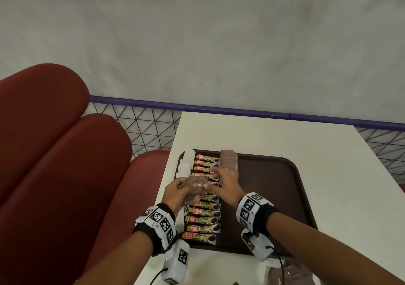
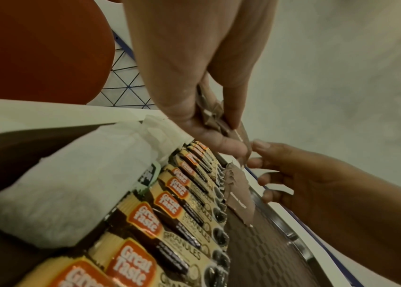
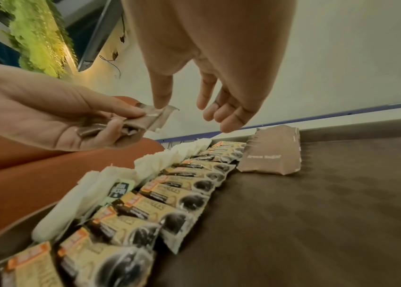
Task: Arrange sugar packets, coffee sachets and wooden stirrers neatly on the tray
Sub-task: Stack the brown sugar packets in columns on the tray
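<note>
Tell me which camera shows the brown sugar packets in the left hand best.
The right wrist view: the brown sugar packets lie fanned in the left hand. The head view blurs them; the left wrist view shows only their edges.

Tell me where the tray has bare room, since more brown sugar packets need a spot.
Free: the tray floor right of the coffee sachets and nearer than the brown sugar packets already laid. Crowded: the left edge, where white packets and sachets sit tight. The left hand holds more brown packets.

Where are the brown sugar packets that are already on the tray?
In the head view, the brown sugar packets stand in a row at the tray's far end, right beside the coffee sachets.
</note>
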